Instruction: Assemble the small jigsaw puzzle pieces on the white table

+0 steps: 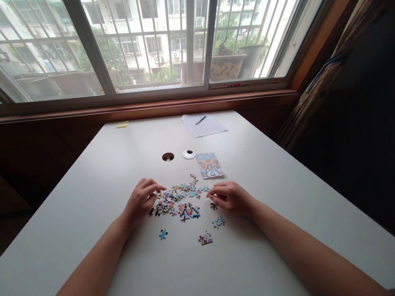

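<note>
White table (pixel 144 277) below a barred window (pixel 149 34), daylight coming in from the far side. Loose puzzle pieces (pixel 177 194) lie in a heap at mid-table, between the two hands, a thin trail of them running off the far right edge of the heap. Left hand (pixel 141 199) at the heap's left side: fingers parted and loosely bent, index stretched over the nearest pieces, thumb lower with a gap between; grip empty as far as seen, contact of the fingertip with a piece cannot be told. Right hand (pixel 229 195) at the heap's right end: fingers curled inward, thumb and index close together; whether a piece is pinched there, cannot tell. Joined section (pixel 189 211) with dark diagonal bars lies flat just on the near side of the heap. Dark patch of pieces (pixel 213 206) just under the right hand's fingers; light-blue cluster (pixel 218 221) nearer the wearer; pinkish cluster (pixel 205 238) nearer again; small blue cluster (pixel 163 234) apart, to the left. Colourful picture sheet (pixel 210 165) flat beyond the right hand, beside a silver disc (pixel 189 154) and a round hole (pixel 167 157). Far edge: white papers (pixel 209 128) with a pen (pixel 200 120) on top, yellow slip (pixel 122 124) to the left.
</note>
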The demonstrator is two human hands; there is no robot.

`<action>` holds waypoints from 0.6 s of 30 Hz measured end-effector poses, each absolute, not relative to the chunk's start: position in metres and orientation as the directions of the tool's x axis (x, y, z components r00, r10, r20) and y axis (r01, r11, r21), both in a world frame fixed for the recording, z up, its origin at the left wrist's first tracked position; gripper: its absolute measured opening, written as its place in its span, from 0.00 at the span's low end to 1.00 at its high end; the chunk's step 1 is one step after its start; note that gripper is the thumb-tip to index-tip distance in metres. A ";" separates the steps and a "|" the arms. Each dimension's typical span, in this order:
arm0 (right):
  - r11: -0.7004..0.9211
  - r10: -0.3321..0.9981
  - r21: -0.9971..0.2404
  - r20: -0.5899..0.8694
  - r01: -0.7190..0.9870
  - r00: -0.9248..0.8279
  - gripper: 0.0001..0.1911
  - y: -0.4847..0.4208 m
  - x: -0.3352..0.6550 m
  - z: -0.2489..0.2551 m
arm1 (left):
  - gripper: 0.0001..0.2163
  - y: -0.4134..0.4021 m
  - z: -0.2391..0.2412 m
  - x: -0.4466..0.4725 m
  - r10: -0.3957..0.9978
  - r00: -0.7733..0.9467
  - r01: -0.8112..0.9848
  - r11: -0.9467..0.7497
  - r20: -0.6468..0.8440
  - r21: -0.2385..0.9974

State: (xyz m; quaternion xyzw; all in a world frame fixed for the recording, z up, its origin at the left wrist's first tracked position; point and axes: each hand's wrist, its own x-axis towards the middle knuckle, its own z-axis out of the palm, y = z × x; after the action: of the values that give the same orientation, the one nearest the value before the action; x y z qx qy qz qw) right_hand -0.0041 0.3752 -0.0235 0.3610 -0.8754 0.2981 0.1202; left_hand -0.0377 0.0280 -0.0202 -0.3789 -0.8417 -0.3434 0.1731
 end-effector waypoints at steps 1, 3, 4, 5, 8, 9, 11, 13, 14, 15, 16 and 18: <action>0.562 -0.560 -0.434 0.427 -0.704 -0.710 0.09 0.375 -0.004 -0.023 | 0.20 0.028 -0.020 -0.038 0.518 -0.656 0.754 0.478 0.548 0.450; 0.562 -0.559 -0.433 0.428 -0.705 -0.710 0.09 0.375 -0.004 -0.023 | 0.20 0.028 -0.019 -0.037 0.518 -0.660 0.751 0.478 0.545 0.456; 0.563 -0.559 -0.433 0.428 -0.704 -0.710 0.09 0.375 -0.004 -0.022 | 0.20 0.028 -0.019 -0.038 0.518 -0.661 0.750 0.476 0.543 0.458; 0.565 -0.558 -0.433 0.427 -0.703 -0.712 0.09 0.375 -0.003 -0.022 | 0.20 0.028 -0.019 -0.038 0.519 -0.661 0.750 0.475 0.542 0.460; 0.571 -0.555 -0.432 0.423 -0.698 -0.716 0.09 0.375 -0.003 -0.022 | 0.20 0.028 -0.020 -0.039 0.521 -0.663 0.749 0.473 0.538 0.465; 0.572 -0.553 -0.432 0.424 -0.697 -0.717 0.09 0.376 -0.004 -0.023 | 0.20 0.027 -0.020 -0.039 0.522 -0.663 0.748 0.473 0.537 0.465; 0.571 -0.554 -0.432 0.424 -0.698 -0.717 0.09 0.376 -0.004 -0.023 | 0.20 0.027 -0.021 -0.039 0.523 -0.667 0.745 0.476 0.531 0.467; 0.569 -0.557 -0.431 0.425 -0.700 -0.714 0.08 0.377 -0.004 -0.024 | 0.20 0.027 -0.021 -0.039 0.522 -0.672 0.741 0.479 0.525 0.471; 0.568 -0.557 -0.431 0.426 -0.701 -0.713 0.08 0.377 -0.004 -0.024 | 0.20 0.027 -0.021 -0.039 0.521 -0.674 0.739 0.481 0.524 0.473; 0.567 -0.557 -0.430 0.427 -0.702 -0.712 0.08 0.377 -0.004 -0.024 | 0.20 0.027 -0.021 -0.039 0.519 -0.675 0.738 0.482 0.524 0.473; 0.566 -0.557 -0.431 0.428 -0.703 -0.711 0.08 0.377 -0.004 -0.024 | 0.20 0.027 -0.021 -0.038 0.518 -0.675 0.738 0.482 0.526 0.472; 0.565 -0.556 -0.435 0.428 -0.701 -0.713 0.08 0.377 -0.004 -0.023 | 0.20 0.027 -0.021 -0.038 0.518 -0.672 0.740 0.480 0.529 0.471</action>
State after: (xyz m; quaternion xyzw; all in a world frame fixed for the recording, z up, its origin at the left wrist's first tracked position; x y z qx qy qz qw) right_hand -0.0038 0.3769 -0.0233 0.3586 -0.8762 0.2981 0.1221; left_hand -0.0380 0.0266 -0.0209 -0.3721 -0.8454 -0.3485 0.1593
